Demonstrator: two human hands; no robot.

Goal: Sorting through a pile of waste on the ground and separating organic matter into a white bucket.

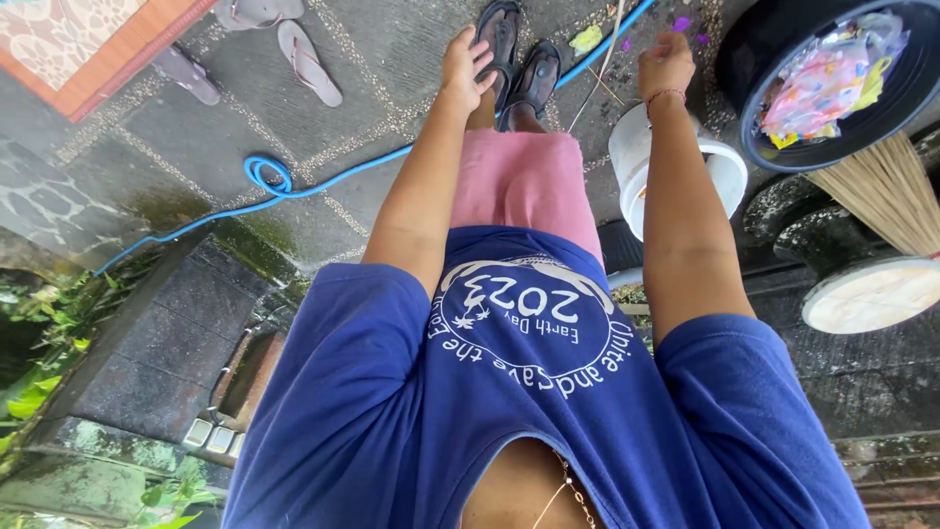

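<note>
Hose (pixel 294 186) runs from left of frame to top centre, passing beside the sandalled feet (pixel 519 69). Two flip-flops (pixel 284 39) lie upper left, near a mat (pixel 88 44). Bucket (pixel 676 167) stands right of the legs; tub (pixel 832 78) at upper right holds wrappers (pixel 822 78). Broom (pixel 881 191) lies below the tub.

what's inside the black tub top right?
The black tub holds a heap of crumpled plastic wrappers and bags, pink, yellow and clear. Whatever lies beneath the heap, and the tub's bottom, is covered. A straw broom lies just below the rim.
</note>
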